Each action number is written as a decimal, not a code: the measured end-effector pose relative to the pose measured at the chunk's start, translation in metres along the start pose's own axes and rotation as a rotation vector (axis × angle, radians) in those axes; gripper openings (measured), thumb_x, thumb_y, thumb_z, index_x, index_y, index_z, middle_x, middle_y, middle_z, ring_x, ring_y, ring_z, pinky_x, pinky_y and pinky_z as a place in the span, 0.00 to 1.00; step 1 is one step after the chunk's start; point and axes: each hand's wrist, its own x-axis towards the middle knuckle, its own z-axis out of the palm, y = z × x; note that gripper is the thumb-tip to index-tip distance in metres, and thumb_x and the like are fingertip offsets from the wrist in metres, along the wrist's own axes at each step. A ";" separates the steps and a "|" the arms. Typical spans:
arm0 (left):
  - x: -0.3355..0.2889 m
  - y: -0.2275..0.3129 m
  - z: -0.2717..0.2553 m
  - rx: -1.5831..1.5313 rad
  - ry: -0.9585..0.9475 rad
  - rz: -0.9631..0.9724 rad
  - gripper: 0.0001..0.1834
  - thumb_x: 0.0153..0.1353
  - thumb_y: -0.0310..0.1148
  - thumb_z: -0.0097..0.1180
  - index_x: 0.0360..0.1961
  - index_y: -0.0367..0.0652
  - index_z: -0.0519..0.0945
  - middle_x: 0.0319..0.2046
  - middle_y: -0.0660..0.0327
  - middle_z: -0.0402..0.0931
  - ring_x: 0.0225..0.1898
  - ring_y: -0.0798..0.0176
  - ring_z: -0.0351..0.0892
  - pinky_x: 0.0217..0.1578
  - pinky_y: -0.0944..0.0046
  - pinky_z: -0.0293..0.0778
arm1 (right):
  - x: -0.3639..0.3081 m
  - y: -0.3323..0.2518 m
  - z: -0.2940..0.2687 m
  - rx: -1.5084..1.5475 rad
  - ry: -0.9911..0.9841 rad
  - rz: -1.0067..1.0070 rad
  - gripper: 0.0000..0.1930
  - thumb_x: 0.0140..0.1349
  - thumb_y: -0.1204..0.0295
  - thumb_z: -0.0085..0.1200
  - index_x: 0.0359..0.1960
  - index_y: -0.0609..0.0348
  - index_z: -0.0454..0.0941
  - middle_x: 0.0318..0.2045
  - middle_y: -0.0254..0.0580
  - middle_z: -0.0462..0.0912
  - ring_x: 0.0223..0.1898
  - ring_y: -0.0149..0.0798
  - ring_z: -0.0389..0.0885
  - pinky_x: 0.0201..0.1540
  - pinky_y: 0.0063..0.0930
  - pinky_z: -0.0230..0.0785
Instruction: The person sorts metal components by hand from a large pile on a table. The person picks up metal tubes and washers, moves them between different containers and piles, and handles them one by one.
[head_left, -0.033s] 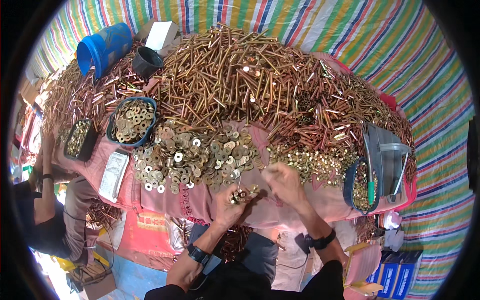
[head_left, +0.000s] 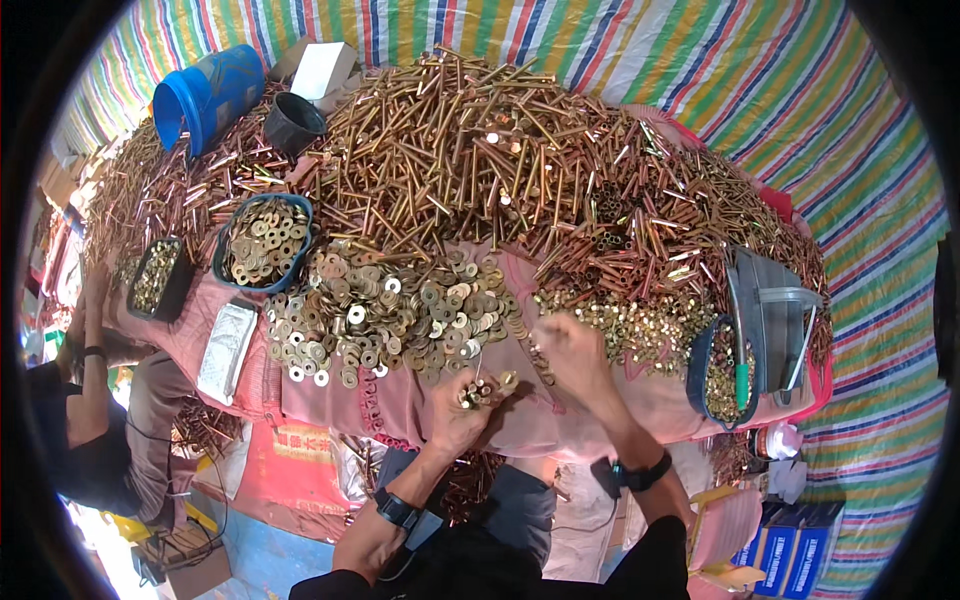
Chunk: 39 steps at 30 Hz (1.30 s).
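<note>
We see the left hand (head_left: 456, 412) closed around a bunch of bolts (head_left: 477, 397) over the worktop (head_left: 640, 412); the right hand (head_left: 578, 352) blurs beside the small nuts (head_left: 640, 325) (fingers' state: can't tell). A slack left grip could spill bolts, we judge. Ends face the camera; long axis seems roughly upright.

Black short sleeves (head_left: 650, 562); dark watch (head_left: 397, 510) on left wrist, black band (head_left: 647, 475) on right.

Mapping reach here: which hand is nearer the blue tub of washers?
The left hand. It is to the blue tub's right, nearer the body; the right hand is farther right.
</note>
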 end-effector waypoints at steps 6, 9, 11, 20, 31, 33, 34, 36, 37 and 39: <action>0.000 -0.006 0.001 -0.009 0.002 0.016 0.04 0.63 0.17 0.61 0.38 0.36 0.83 0.32 0.63 0.84 0.31 0.72 0.82 0.32 0.69 0.77 | 0.099 0.033 0.005 -0.503 0.067 -0.151 0.09 0.64 0.75 0.62 0.45 0.62 0.87 0.35 0.57 0.82 0.37 0.60 0.84 0.42 0.51 0.77; -0.002 -0.003 0.003 -0.023 0.018 0.007 0.05 0.62 0.17 0.59 0.38 0.36 0.83 0.33 0.63 0.85 0.33 0.72 0.81 0.34 0.68 0.77 | 0.136 0.041 0.024 -0.626 -0.111 -0.065 0.10 0.62 0.75 0.63 0.45 0.61 0.88 0.37 0.62 0.84 0.40 0.62 0.86 0.45 0.52 0.78; -0.002 0.000 0.002 0.046 0.027 0.015 0.05 0.63 0.17 0.60 0.38 0.36 0.83 0.33 0.63 0.85 0.33 0.72 0.81 0.35 0.68 0.77 | 0.151 0.041 0.036 -0.726 -0.202 -0.047 0.11 0.62 0.74 0.63 0.45 0.62 0.87 0.38 0.64 0.85 0.41 0.63 0.86 0.46 0.52 0.79; 0.001 0.010 0.002 0.165 0.024 -0.085 0.04 0.63 0.19 0.66 0.36 0.37 0.83 0.29 0.65 0.84 0.31 0.74 0.80 0.32 0.69 0.75 | 0.090 -0.008 -0.038 -0.190 -0.253 0.102 0.10 0.68 0.71 0.63 0.46 0.65 0.85 0.34 0.40 0.86 0.35 0.32 0.83 0.39 0.30 0.76; 0.002 -0.003 0.001 0.107 0.010 0.004 0.04 0.61 0.17 0.62 0.35 0.37 0.81 0.30 0.63 0.84 0.32 0.72 0.81 0.33 0.68 0.77 | -0.002 -0.051 -0.070 0.132 -0.351 -0.023 0.11 0.69 0.65 0.67 0.42 0.62 0.87 0.36 0.33 0.88 0.40 0.26 0.82 0.44 0.24 0.74; 0.001 -0.004 -0.001 0.118 -0.016 -0.005 0.06 0.63 0.18 0.67 0.36 0.36 0.81 0.35 0.64 0.84 0.35 0.72 0.81 0.37 0.70 0.78 | 0.000 -0.058 -0.063 0.102 -0.359 0.009 0.11 0.68 0.66 0.66 0.42 0.63 0.87 0.35 0.38 0.88 0.38 0.28 0.83 0.41 0.26 0.74; 0.001 -0.005 -0.001 0.131 -0.006 0.004 0.05 0.62 0.17 0.64 0.36 0.37 0.81 0.32 0.63 0.84 0.34 0.72 0.81 0.36 0.69 0.77 | 0.000 -0.062 -0.061 0.081 -0.361 0.029 0.11 0.67 0.67 0.66 0.42 0.63 0.87 0.34 0.41 0.88 0.37 0.29 0.84 0.39 0.28 0.74; 0.001 -0.004 0.001 0.152 0.007 0.024 0.05 0.59 0.17 0.59 0.34 0.37 0.82 0.28 0.62 0.84 0.30 0.72 0.80 0.32 0.68 0.76 | 0.002 -0.069 -0.055 0.002 -0.313 -0.173 0.12 0.68 0.65 0.65 0.43 0.62 0.85 0.32 0.44 0.85 0.34 0.38 0.84 0.37 0.34 0.74; 0.001 -0.003 0.000 0.166 0.021 0.023 0.05 0.59 0.17 0.59 0.34 0.38 0.82 0.27 0.62 0.84 0.30 0.72 0.80 0.32 0.68 0.76 | -0.001 -0.073 -0.056 -0.043 -0.315 -0.197 0.13 0.68 0.65 0.64 0.45 0.62 0.84 0.33 0.45 0.84 0.33 0.40 0.84 0.37 0.36 0.74; 0.001 -0.001 0.001 0.172 0.025 0.026 0.05 0.59 0.17 0.60 0.33 0.38 0.81 0.27 0.62 0.83 0.29 0.71 0.80 0.32 0.67 0.75 | -0.002 -0.078 -0.051 -0.126 -0.285 -0.264 0.13 0.68 0.67 0.64 0.47 0.62 0.84 0.32 0.46 0.82 0.32 0.44 0.83 0.37 0.38 0.74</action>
